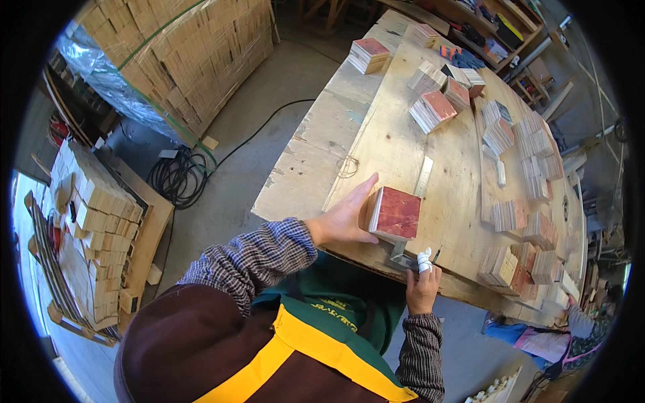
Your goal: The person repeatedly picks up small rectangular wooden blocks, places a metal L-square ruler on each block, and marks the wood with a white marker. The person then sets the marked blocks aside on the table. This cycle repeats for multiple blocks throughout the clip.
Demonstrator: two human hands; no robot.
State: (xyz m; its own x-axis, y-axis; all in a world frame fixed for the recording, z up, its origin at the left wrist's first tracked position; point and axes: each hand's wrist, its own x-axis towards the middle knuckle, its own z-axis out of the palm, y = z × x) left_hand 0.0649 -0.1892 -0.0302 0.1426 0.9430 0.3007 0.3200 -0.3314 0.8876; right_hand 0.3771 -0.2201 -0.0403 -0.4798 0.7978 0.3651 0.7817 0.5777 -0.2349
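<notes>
The open left hand (344,220) seemingly steadied the block (396,213); near it, the right hand (422,287) gripped a thin tool (437,254), probably needing stillness next.

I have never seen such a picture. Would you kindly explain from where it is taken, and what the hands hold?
No machine works here: these are a person's own hands. The one picture comes from a fisheye camera on their head, looking down, so straight edges bend. On the wooden workbench stand many plywood blocks. The left hand, fingers spread, is at the side of a red-topped block. The right hand seems to hold a slim dark tool.
</notes>
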